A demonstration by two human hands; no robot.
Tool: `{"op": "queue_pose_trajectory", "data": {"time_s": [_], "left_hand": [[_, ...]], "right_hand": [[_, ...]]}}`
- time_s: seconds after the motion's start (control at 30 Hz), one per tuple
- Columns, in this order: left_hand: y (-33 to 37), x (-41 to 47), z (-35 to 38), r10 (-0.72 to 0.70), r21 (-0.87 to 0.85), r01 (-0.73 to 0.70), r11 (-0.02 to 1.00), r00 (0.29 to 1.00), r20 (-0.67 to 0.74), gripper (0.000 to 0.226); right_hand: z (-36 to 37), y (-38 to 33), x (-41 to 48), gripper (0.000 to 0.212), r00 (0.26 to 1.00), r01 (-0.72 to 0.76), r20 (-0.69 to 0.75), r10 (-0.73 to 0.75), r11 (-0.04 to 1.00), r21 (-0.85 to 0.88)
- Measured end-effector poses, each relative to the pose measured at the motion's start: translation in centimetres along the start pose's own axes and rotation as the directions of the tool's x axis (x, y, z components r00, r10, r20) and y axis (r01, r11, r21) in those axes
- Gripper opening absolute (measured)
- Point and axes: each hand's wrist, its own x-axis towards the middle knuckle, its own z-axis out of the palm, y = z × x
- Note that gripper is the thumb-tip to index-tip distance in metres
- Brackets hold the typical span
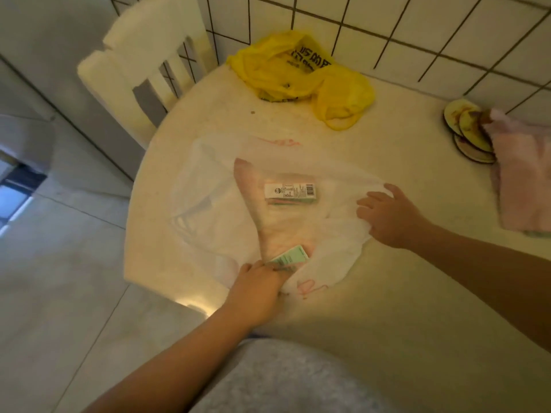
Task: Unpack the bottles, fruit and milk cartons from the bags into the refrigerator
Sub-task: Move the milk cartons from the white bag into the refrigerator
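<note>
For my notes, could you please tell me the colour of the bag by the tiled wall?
The bag is yellow with black print; head view.

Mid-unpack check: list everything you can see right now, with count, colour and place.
White bag: one, translucent white, flat at table centre.
Milk cartons: two, white-green; far carton inside the bag, near carton at the bag's near edge.
Yellow bag: one, yellow, crumpled by the wall.
Round discs: about three, cream, stacked at right.
Cloth: one, pink, right edge.
Chair: one, white, far left.
Table: one, beige, against the tiled wall.
Left hand: grips the near carton.
Right hand: open fingers rest on the white bag.
</note>
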Motion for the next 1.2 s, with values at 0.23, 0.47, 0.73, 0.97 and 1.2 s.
{"op": "queue_pose_trajectory", "data": {"time_s": [0.23,0.47,0.73,0.97,1.2], "left_hand": [[3.8,-1.3,1.4,-0.251,-0.175,0.224,0.959,0.956,-0.152,0.061],[4.4,-2.0,0.8,-0.384,-0.281,0.308,0.909,0.880,-0.280,0.071],[2.5,1.8,1.4,-0.372,-0.270,0.317,0.909,0.909,-0.189,0.039],[0.3,1.9,2.6,-0.479,-0.040,0.477,0.878,0.877,-0.046,0.064],[0.1,2.3,3.7,-0.537,-0.082,0.531,0.843,0.841,-0.066,0.073]], "right_hand": [[1.4,0.9,-1.1,0.048,0.976,-0.126,0.216,0.038,0.901,0.415],[-3.3,-2.5,2.7,0.039,0.963,0.097,-0.265,0.043,0.865,0.493],[-4.9,-7.0,8.8,0.039,0.933,0.307,-0.291,-0.213,0.892,0.331],[-2.9,-7.8,12.8,0.057,0.969,0.197,-0.191,-0.159,0.959,0.201],[-2.8,-8.7,14.5,0.034,0.986,0.064,-0.165,-0.019,0.959,0.274]]}}
